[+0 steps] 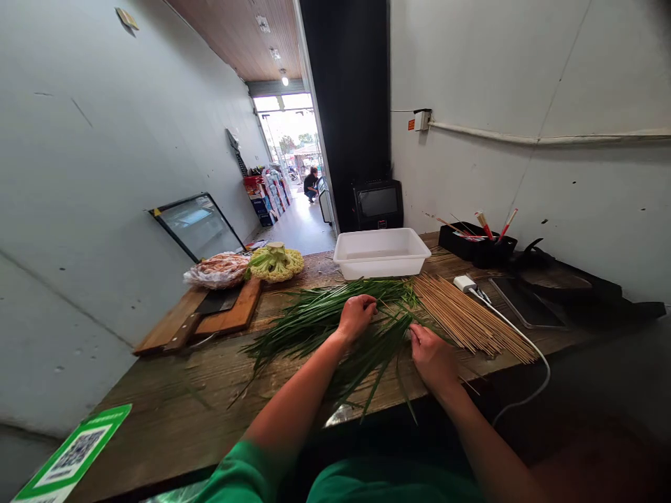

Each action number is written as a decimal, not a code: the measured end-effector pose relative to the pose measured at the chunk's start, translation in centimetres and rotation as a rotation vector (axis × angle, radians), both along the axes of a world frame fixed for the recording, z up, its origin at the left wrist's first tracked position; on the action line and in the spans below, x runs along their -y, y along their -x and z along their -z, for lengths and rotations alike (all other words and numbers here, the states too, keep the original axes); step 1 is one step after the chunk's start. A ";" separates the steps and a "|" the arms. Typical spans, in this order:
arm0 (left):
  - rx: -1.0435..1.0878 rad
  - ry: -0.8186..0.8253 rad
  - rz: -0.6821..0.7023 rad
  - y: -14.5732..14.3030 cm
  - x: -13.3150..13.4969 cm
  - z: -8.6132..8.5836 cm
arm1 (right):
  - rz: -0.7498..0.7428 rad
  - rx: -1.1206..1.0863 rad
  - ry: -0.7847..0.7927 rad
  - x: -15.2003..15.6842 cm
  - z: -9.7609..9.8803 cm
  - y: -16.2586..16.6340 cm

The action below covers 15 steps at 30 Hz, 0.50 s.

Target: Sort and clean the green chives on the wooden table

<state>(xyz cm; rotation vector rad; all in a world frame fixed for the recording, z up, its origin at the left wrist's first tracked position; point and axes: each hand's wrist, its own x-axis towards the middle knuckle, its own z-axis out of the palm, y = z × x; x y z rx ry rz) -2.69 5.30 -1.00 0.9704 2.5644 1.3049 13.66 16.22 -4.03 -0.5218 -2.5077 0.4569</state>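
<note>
Long green chives [314,314] lie in a spread pile across the middle of the wooden table. My right hand [433,356] pinches the gathered ends of a smaller bunch of chives [374,360], whose leaves fan out toward the table's front edge. Above that bunch is my left hand [357,316], its fingers curled and pressed together; whatever they grip is too small to make out. To the right of both hands, many thin bamboo skewers [466,318] lie side by side.
Behind the chives stands a white plastic tub [382,265]. A cauliflower [276,264] and a plastic-wrapped bundle [217,270] sit by wooden boards [231,321] at left. A white charger [464,283] with its cable, a tablet [525,302] and a black box [474,244] are at right.
</note>
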 end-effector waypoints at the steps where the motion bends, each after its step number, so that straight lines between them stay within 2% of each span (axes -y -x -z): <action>1: 0.034 -0.025 -0.006 0.0 0.0 0.1 | 0.002 -0.007 0.002 0.0 0.0 0.0; 15: 0.086 -0.110 -0.002 -0.1 0.0 -0.2 | 0.010 0.004 -0.001 -0.1 0.1 0.0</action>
